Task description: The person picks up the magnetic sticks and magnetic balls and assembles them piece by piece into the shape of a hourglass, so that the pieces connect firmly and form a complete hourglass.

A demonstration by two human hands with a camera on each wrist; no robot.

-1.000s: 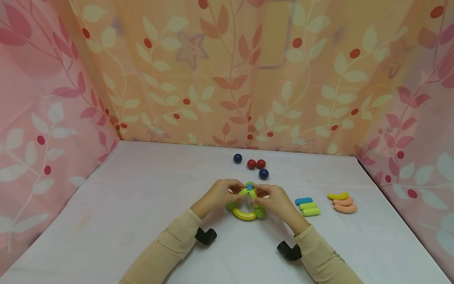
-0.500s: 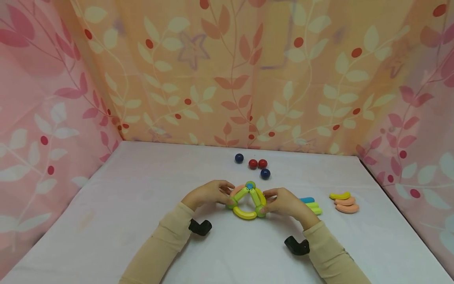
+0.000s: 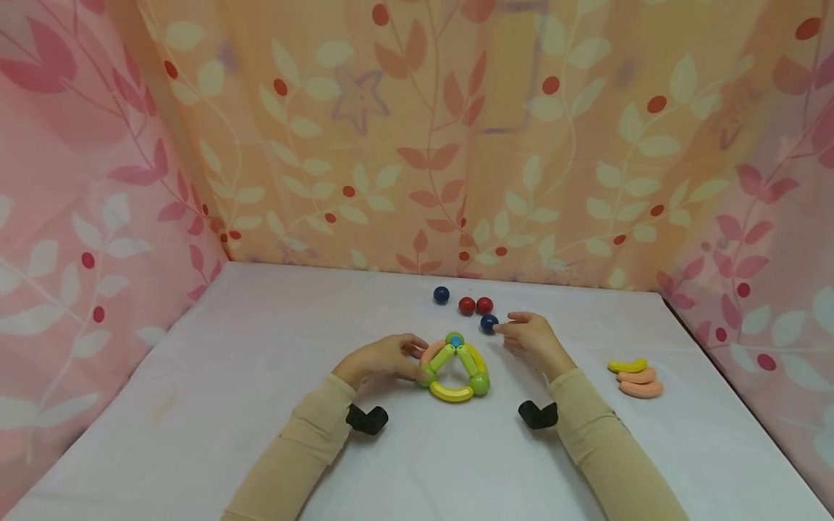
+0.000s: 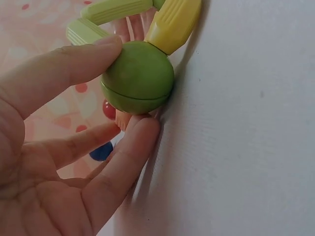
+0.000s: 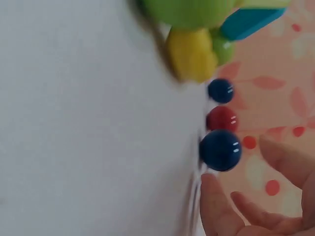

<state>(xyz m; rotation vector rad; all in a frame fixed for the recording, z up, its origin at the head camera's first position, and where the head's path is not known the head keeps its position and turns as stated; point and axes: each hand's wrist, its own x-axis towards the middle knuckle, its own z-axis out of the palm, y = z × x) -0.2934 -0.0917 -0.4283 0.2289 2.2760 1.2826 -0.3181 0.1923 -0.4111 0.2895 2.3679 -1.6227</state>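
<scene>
A triangle toy [image 3: 454, 367] of yellow and light-green curved pieces joined by green balls lies on the white table [image 3: 260, 376]. My left hand [image 3: 417, 362] holds its left corner. In the left wrist view my thumb [image 4: 74, 64] and a finger [image 4: 133, 147] pinch that green ball [image 4: 138, 78], with a yellow piece [image 4: 172, 24] attached above. My right hand [image 3: 507, 328] is off the toy, its fingers spread beside a dark blue ball [image 3: 489, 323]. In the right wrist view this ball [image 5: 220, 150] sits just beyond my loosely parted fingertips [image 5: 214, 196].
Two red balls [image 3: 476, 305] and another blue ball [image 3: 441, 294] lie behind the toy. A yellow and two orange curved pieces [image 3: 635, 378] are stacked at the right. Leaf-patterned curtains [image 3: 417, 145] wall the table on three sides.
My right hand has let go of the toy's right side and moved back and right to the blue ball. My left hand stays on the left corner.
</scene>
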